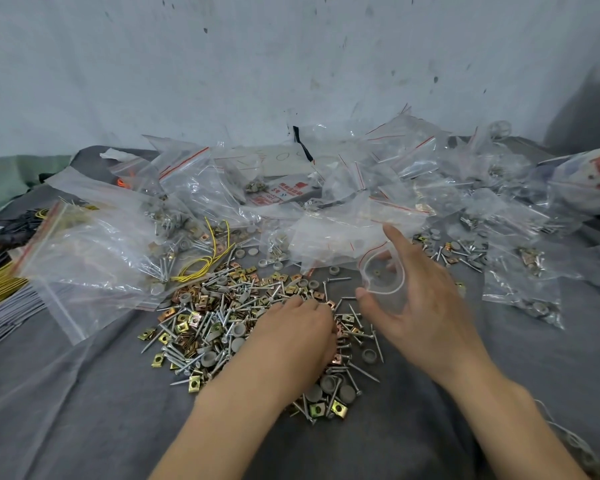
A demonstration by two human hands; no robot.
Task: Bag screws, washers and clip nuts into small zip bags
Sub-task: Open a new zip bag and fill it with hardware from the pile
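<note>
**Bagging well underway, big pile still to go**

Done so far: lots of filled bags (520, 289) heaped at the back and right of the grey cloth (84, 393), each w/ a bit of hardware inside. Can't count them, they overlap.

In hand now: right hand (426, 306) holds a small zip bag (385, 292) just past the pile, thumb and fingers pinching the rim so the mouth gapes round. One small piece seems to sit inside, otherwise it looks near empty. Left hand (291, 327) is palm-down on the loose pile (222, 317), fingers curled into it; can't tell if it's got anything yet.

Left to do: prob. most of this bag's fill, then zip it. The pile is still thick w/ screws (361, 372), grey washers (238, 342) and clip nuts (194, 382), so many more bags to go, approx. mid-job at a guess. A big bag (84, 251) and yellow wire (205, 261) lie to the left.
</note>
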